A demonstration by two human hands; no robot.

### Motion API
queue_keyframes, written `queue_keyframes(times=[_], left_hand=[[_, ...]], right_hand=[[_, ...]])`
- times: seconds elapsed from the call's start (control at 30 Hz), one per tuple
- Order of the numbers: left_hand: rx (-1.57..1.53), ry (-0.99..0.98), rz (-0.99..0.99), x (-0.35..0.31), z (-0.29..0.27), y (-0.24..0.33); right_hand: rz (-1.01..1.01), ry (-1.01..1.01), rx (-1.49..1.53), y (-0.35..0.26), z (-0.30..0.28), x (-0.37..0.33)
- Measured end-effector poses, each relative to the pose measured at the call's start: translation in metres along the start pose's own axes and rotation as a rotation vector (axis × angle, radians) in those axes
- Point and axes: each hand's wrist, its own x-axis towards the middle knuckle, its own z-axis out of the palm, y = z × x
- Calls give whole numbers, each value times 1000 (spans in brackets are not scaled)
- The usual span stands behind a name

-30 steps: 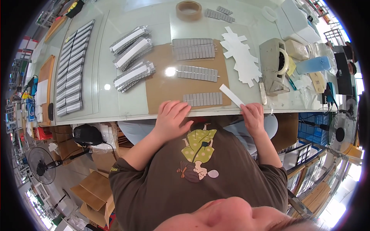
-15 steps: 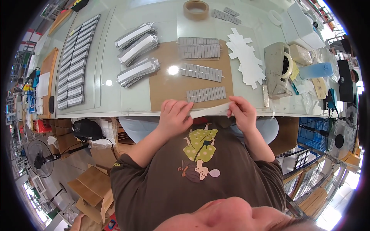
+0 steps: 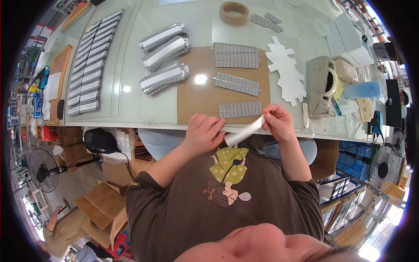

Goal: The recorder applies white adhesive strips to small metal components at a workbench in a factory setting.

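My right hand [image 3: 279, 122] pinches the upper end of a narrow white strip [image 3: 248, 132] at the table's front edge. The strip slants down and bows, its lower end beside my left fingertips. With bent fingers and the thumb apart from the index finger, my left hand [image 3: 204, 132] rests at the edge; I see nothing gripped in it. Just beyond the hands lies a grey segmented strip [image 3: 240, 109] on a brown sheet [image 3: 192, 96]. A second grey segmented strip [image 3: 238, 84] and a grey block of such strips [image 3: 235, 56] lie farther back.
Fanned stacks of grey strips with white strips on top [image 3: 165, 77] lie left of the brown sheet. White strips [image 3: 286, 72] are piled to its right, near a tape dispenser [image 3: 318, 87]. A tape roll [image 3: 234, 13] lies at the back. Long rows of strips [image 3: 94, 65] fill the left.
The white strip has gone from nearly level and stretched between both hands to slanted and bowed, its left end now lower and apart from my left fingers. The view has shifted slightly.
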Motion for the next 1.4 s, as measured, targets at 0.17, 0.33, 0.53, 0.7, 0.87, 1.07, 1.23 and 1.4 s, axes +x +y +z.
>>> queue_keyframes(times=[0.17, 0.33, 0.53, 0.7, 0.87, 1.07, 1.23, 1.4], left_hand=[[-31, 16, -12, 0, 1, -2], [-38, 17, -29, 1, 2, -1], [-39, 27, -29, 2, 1, -1], [-39, 35, -32, 2, 2, -1], [-41, 32, -31, 1, 2, -1], [-33, 32, -16, 4, -1, -1], [10, 40, 11, 7, 0, 1], [28, 21, 1, 8, 0, 2]], right_hand=[[-221, -157, -802, 18, 36, -3], [-730, -293, -1250, 33, 65, 6], [-724, -282, -1304, 38, 67, 8], [-710, -277, -1304, 40, 66, 9], [-715, -265, -1288, 39, 68, 10], [-760, -206, -1255, 42, 62, 8], [-740, -221, -1293, 39, 62, 7], [-738, -232, -1293, 39, 62, 6]])
